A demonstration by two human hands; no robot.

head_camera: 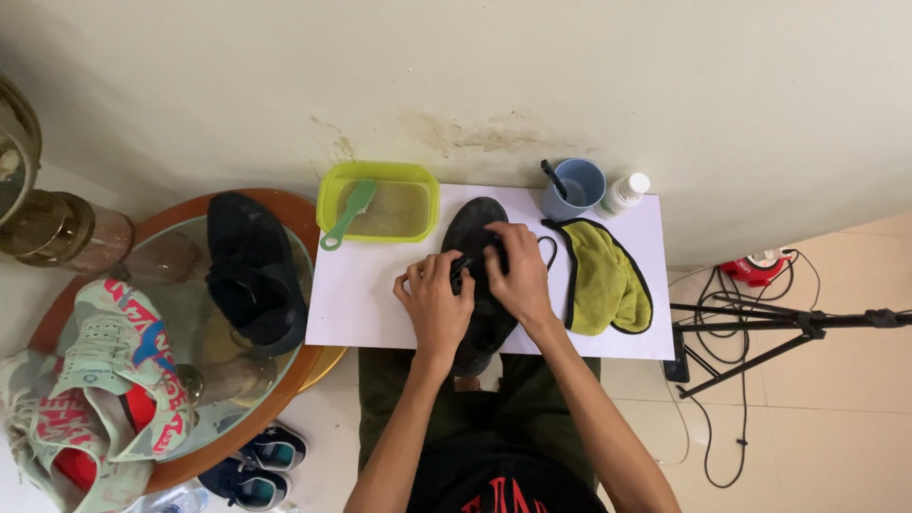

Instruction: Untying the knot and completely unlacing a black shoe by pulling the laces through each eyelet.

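Left arm: bare forearm rising from six o'clock toward twelve, wrist straight.
Left hand (pixel 435 296): knuckles up, fingers curled as if pinching, just at nine o'clock of the other hand.
Right arm: bare forearm slanting from five o'clock toward eleven.
Right hand (pixel 518 271): palm down, fingers bent; grip probably closed, fingertips hidden.

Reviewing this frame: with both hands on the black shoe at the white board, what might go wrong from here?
1. The black shoe overhangs the near edge of the white board; if the left hand or right hand lets go, it might tip off.
2. The green plastic tub of cloudy liquid, a green brush leaning on its rim, sits close by; a bump may spill it.
3. The blue cup and small white bottle stand at the far edge and look easy to topple.
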